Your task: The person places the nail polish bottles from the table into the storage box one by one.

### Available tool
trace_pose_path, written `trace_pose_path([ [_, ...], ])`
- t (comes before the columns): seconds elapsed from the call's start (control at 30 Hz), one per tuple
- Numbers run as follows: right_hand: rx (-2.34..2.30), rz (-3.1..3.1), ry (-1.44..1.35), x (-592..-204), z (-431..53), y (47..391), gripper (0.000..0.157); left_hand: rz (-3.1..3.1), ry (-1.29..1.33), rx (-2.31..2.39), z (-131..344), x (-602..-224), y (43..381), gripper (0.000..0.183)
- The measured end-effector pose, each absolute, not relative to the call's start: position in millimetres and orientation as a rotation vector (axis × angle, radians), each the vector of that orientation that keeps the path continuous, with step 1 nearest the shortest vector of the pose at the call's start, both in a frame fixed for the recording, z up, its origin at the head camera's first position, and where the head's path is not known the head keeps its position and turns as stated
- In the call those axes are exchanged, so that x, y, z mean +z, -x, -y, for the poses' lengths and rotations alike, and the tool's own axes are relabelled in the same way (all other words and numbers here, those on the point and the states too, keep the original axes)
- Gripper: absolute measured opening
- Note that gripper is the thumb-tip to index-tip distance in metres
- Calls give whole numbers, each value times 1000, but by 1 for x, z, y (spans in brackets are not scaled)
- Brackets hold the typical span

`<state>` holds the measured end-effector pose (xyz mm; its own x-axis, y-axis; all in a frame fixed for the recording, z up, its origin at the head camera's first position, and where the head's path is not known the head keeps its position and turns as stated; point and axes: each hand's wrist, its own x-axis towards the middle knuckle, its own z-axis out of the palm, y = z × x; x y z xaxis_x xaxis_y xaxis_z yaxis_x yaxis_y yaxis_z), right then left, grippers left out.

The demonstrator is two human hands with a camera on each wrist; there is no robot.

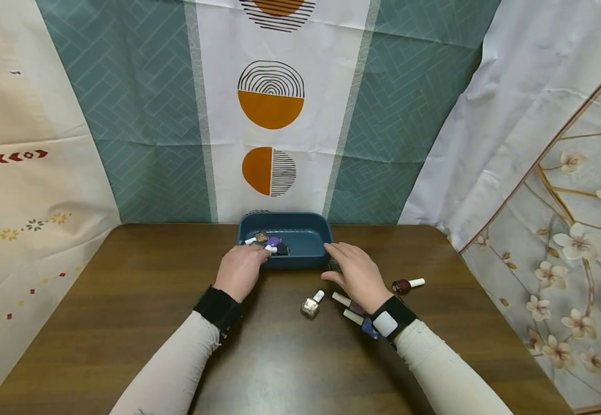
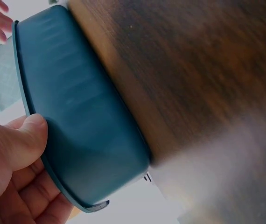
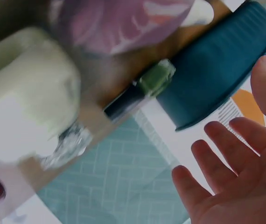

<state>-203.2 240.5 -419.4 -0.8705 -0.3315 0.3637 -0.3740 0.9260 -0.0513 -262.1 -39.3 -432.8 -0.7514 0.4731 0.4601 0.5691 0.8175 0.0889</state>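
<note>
A dark teal plastic bin stands near the table's back edge, with several nail polish bottles at its left end. My left hand grips the bin's front-left rim; in the left wrist view the thumb presses the outer wall and the fingers curl over the rim. Beside the bin's right end, my right hand holds nothing, its fingers spread in the right wrist view. Below this hand lies a green nail polish bottle with a black cap, partly hidden in the head view.
A glittery nail polish bottle lies in front of the bin. Under the right wrist are a blue bottle and a purple one, both white-capped. A dark red bottle lies farther right. Patterned cloth hangs behind the table.
</note>
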Motion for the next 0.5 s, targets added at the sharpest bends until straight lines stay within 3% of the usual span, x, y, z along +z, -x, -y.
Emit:
trace_pose_path([
  [0.5, 63, 2761, -456, -404, -292, 182, 67, 2566, 773, -310, 38, -432, 260, 16],
])
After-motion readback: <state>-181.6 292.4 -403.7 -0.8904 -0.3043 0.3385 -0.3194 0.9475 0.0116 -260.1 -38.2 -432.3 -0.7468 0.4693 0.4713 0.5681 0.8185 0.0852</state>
